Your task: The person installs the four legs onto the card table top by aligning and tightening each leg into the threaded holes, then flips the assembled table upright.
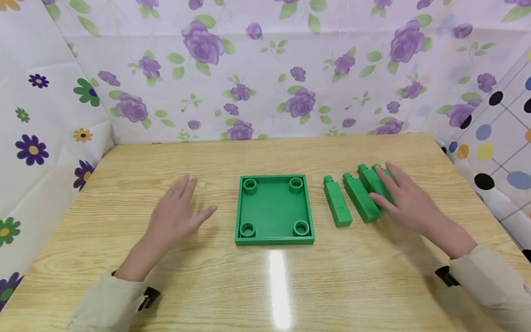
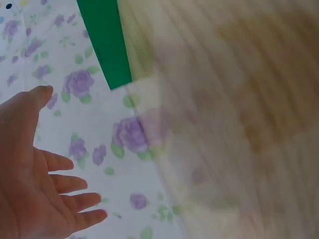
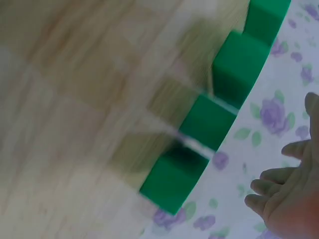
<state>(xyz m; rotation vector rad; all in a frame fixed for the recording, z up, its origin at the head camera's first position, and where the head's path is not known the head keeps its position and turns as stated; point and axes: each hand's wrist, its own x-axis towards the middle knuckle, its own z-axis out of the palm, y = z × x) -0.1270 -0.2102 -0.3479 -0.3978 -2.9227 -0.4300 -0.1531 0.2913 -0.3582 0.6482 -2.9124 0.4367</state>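
A square green tray-like base (image 1: pixel 274 207) with a raised rim and a round threaded socket in each corner lies on the table. Right of it are several long green square posts, each with a narrow knob at its far end. The leftmost post (image 1: pixel 338 203) and the one beside it (image 1: pixel 362 199) show well; the rest are partly behind my right hand (image 1: pixel 408 198). That hand hovers over the right end of the row, fingers spread and relaxed, gripping nothing. To the base's left, my left hand (image 1: pixel 174 216) is held with thumb apart, also holding nothing.
The wooden table (image 1: pixel 207 286) runs back to a wall covered in purple-flowered cloth (image 1: pixel 265 69). Patterned cloths also stand at the left and right sides. In the right wrist view, the posts' square near ends (image 3: pixel 174 181) line up along the table.
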